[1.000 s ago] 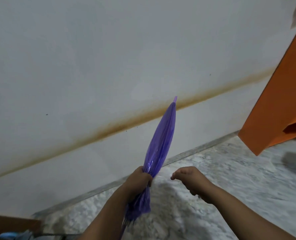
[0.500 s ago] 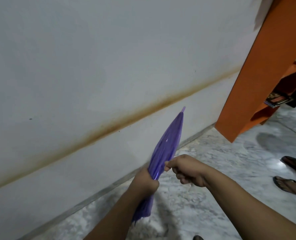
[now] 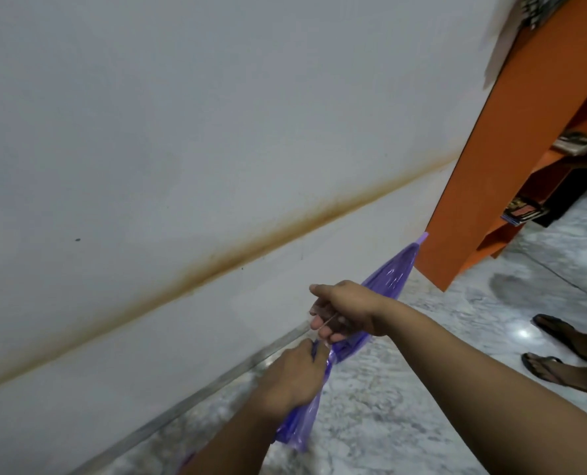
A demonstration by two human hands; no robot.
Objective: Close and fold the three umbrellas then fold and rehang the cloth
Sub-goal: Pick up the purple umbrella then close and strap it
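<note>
White wall [image 3: 148,132] bkgd: both hands' fingers now clamp purple umbrella [image 3: 393,274], tilted lower.

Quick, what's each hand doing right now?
Left hand: grips the purple umbrella low down.
Right hand: fingers curled round the umbrella's middle.

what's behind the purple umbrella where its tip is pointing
Behind the purple umbrella tip stand the white wall and the orange shelf unit. The right hand covers its middle, so the part underneath is hidden.
</note>
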